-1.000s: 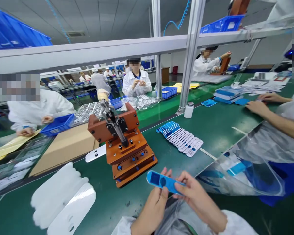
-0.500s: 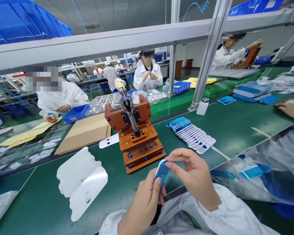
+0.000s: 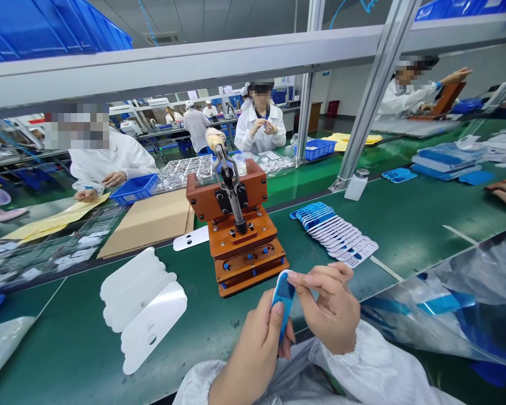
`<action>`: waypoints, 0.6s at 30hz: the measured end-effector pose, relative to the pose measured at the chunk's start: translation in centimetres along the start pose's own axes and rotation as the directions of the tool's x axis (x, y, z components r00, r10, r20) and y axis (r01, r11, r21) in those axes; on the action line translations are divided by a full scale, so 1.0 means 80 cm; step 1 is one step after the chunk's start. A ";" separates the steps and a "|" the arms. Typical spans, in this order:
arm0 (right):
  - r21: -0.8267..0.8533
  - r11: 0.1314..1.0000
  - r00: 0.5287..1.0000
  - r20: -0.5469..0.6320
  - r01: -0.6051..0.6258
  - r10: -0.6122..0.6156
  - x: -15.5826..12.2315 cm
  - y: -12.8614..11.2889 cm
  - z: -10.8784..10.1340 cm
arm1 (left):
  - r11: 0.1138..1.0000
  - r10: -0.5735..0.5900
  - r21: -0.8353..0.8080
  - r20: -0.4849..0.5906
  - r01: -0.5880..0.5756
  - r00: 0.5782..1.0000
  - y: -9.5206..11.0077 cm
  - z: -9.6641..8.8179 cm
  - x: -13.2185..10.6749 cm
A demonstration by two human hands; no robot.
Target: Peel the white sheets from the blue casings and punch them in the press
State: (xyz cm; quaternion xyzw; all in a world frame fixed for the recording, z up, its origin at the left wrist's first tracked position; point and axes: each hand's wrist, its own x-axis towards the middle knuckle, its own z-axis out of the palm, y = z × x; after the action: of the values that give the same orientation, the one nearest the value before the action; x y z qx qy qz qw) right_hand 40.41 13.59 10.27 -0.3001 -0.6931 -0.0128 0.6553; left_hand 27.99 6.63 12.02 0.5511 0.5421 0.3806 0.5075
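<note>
Both my hands hold one small blue plastic piece [image 3: 283,293] upright, just in front of an orange press jig [image 3: 240,236]. My left hand [image 3: 255,351] grips its lower part, thumb against its face. My right hand [image 3: 331,306] pinches its top edge with fingertips. The jig's lever handle [image 3: 226,169] stands raised. A fanned row of blue and white pieces [image 3: 335,233] lies to the jig's right. A stack of white backing sheets [image 3: 141,306] lies to its left, and one white piece [image 3: 190,238] lies beside the jig's base.
A green belt [image 3: 405,219] carries everything. A clear bag with blue parts [image 3: 447,304] lies at right, a cardboard box [image 3: 147,222] behind left, a white bottle [image 3: 356,184] by the frame post. Other people in white coats work across the belt and at right.
The blue piece has turned from lying flat between my hands to standing on end. My view has swung to the left, and my right hand's fingers have closed on the piece's top.
</note>
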 end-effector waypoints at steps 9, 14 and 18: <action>-0.166 0.968 0.981 -0.016 0.187 -0.193 0.001 0.004 0.001 | 0.999 -0.005 -0.041 -0.001 0.004 1.000 -0.005 0.003 0.004; -0.151 0.955 0.965 -0.022 0.257 -0.263 -0.003 0.009 -0.003 | 0.997 -0.018 -0.080 0.001 0.018 1.000 -0.003 0.005 0.005; -0.051 0.969 0.970 0.039 0.241 -0.239 -0.010 0.003 -0.003 | 0.959 -0.057 -0.278 -0.033 0.046 0.998 -0.010 0.005 0.008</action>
State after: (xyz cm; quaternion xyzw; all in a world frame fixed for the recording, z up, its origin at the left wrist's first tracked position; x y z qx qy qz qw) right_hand 40.70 13.41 9.49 -0.2325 -0.7341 -0.1063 0.6290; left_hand 28.29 7.12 11.11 0.4525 0.5078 0.4507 0.5782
